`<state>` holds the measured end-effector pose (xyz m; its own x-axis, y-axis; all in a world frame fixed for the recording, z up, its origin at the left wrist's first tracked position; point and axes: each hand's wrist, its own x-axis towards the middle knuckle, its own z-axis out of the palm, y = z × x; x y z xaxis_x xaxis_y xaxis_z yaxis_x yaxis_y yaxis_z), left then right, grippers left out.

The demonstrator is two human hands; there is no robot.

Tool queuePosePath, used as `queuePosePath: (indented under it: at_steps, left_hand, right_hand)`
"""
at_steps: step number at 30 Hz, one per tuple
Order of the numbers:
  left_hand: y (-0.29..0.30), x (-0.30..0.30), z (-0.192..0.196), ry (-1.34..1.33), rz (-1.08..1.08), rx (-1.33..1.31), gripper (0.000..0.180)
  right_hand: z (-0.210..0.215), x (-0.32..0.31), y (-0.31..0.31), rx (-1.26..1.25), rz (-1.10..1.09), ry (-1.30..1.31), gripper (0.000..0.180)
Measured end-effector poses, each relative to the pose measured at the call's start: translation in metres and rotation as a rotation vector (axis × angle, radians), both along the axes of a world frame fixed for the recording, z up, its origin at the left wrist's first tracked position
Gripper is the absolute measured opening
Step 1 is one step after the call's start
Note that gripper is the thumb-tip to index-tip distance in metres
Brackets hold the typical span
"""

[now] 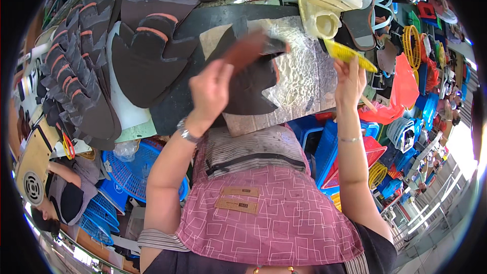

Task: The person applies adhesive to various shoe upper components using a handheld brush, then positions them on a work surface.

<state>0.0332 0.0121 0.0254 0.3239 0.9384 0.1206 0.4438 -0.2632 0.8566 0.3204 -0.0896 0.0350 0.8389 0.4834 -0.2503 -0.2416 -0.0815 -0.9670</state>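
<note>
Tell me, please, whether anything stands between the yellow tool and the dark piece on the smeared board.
Nothing visible stands between the yellow tool in the right hand and the dark piece. In this view, the blurred brown strip in the left hand overlaps the piece's upper part.

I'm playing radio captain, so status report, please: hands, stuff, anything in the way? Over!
Left fingers: holding brown piece, blurred. Right fingers: holding yellow tool. Dark piece: below, brown piece blocking part from view.
</note>
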Motion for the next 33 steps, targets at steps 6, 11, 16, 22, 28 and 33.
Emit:
queuePosePath:
  at_steps: [6, 11, 16, 22, 28, 33]
  left_hand:
    - [0.010, 0.012, 0.054, -0.212, -0.202, -0.378, 0.024]
    - [-0.012, 0.040, -0.029, 0.133, -0.366, -0.173, 0.016]
    - [-0.006, 0.040, -0.032, 0.217, -0.378, -0.130, 0.015]
    - [-0.013, 0.033, -0.025, 0.237, -0.364, -0.149, 0.016]
    - [0.038, -0.030, 0.046, -0.078, 0.003, 0.322, 0.032]
    - [0.185, -0.153, 0.048, 0.394, 0.329, 0.943, 0.038]
  right_hand:
    - [0.010, 0.023, -0.035, 0.043, 0.025, -0.015, 0.021]
    - [0.007, 0.008, -0.036, -0.068, 0.249, -0.084, 0.011]
    - [-0.010, -0.047, -0.004, -0.143, 0.524, -0.342, 0.018]
    - [-0.010, -0.042, -0.037, -0.702, 0.700, -0.617, 0.019]
    - [-0.003, 0.032, -0.052, 0.022, 0.153, -0.044, 0.017]
    - [0.007, 0.028, -0.036, -0.107, 0.139, -0.078, 0.023]
